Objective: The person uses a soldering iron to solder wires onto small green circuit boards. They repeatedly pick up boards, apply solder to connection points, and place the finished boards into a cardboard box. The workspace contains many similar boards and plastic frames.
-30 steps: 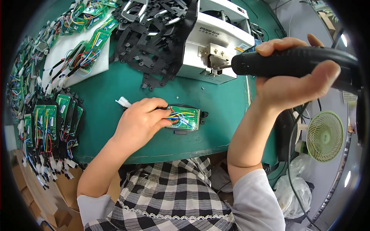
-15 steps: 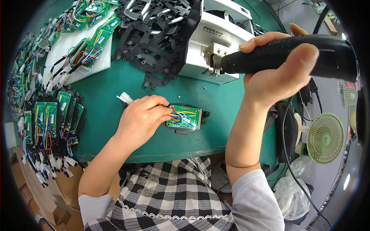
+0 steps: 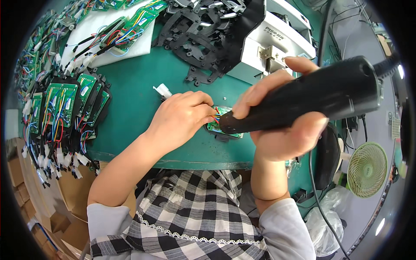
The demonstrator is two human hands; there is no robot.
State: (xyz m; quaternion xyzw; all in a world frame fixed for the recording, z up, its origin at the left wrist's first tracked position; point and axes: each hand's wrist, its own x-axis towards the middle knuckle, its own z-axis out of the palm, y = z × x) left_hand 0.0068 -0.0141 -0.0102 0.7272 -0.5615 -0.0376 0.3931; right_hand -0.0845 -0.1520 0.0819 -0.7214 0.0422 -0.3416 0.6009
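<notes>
My right hand point(image 3: 277, 130) is wrapped around a black electric screwdriver point(image 3: 303, 102), its tip end down over a green circuit board point(image 3: 236, 135) with coloured wires. The tip itself is hidden. Beneath the board, a black plastic bracket point(image 3: 222, 138) shows at the near edge. My left hand point(image 3: 180, 117) pinches the board's left end by the wires; its fingertips partly hide the grip. A white connector point(image 3: 162, 91) sticks out beyond that hand. One small screw point(image 3: 224, 98) lies on the green table point(image 3: 130, 78) just past the board.
A white screw feeder point(image 3: 255, 58) stands at the back right, beside piled black plastic frames point(image 3: 195, 41). Wired boards on brackets point(image 3: 60, 104) are stacked at left; more lie on white foam point(image 3: 145, 43). A green fan point(image 3: 367, 169) and the screwdriver's cable point(image 3: 314, 190) are at right.
My right hand has brought the screwdriver from the screw feeder down and nearer, over the circuit board. My left hand keeps its pinch at the board's left end. The whole view has shifted.
</notes>
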